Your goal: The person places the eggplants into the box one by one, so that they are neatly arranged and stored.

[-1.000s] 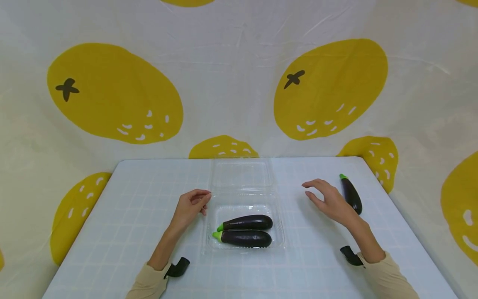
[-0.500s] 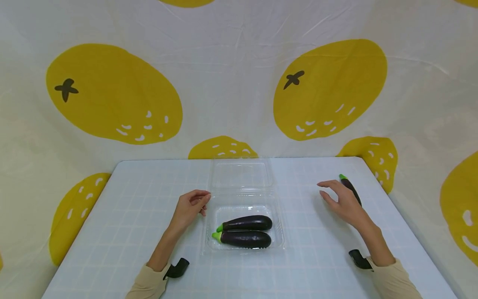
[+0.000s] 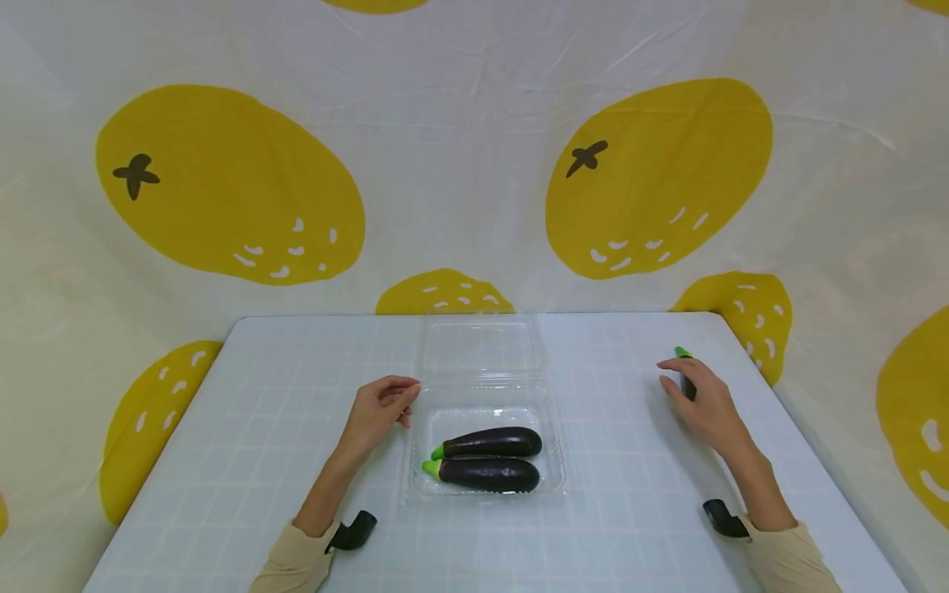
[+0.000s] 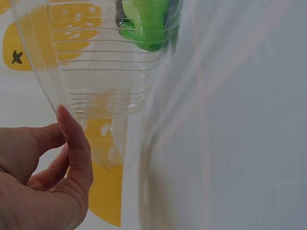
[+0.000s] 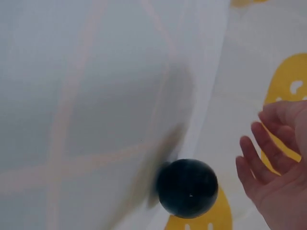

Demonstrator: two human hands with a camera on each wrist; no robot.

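A clear plastic clamshell container (image 3: 485,410) lies on the table with its lid (image 3: 482,346) folded back. In it are two dark eggplants, the upper one (image 3: 495,441) and the lower one (image 3: 489,475), their green stems to the left. My left hand (image 3: 380,416) pinches the container's left rim near the hinge; the left wrist view shows the fingertips at that rim. My right hand (image 3: 712,412) hovers with spread, bent fingers over a third eggplant (image 3: 688,387), partly hiding it. The right wrist view shows that eggplant's round end (image 5: 188,188) apart from the fingers.
The table (image 3: 245,445) has a white cloth with a faint grid. Behind it hangs a pale sheet (image 3: 452,181) with large yellow fruit prints. A black device sits at each wrist, on the left sleeve (image 3: 352,531) and the right sleeve (image 3: 725,519).
My right hand has moved rightward from beside the container side to over the lone eggplant, covering more of it. My left hand and the container have stayed in place.
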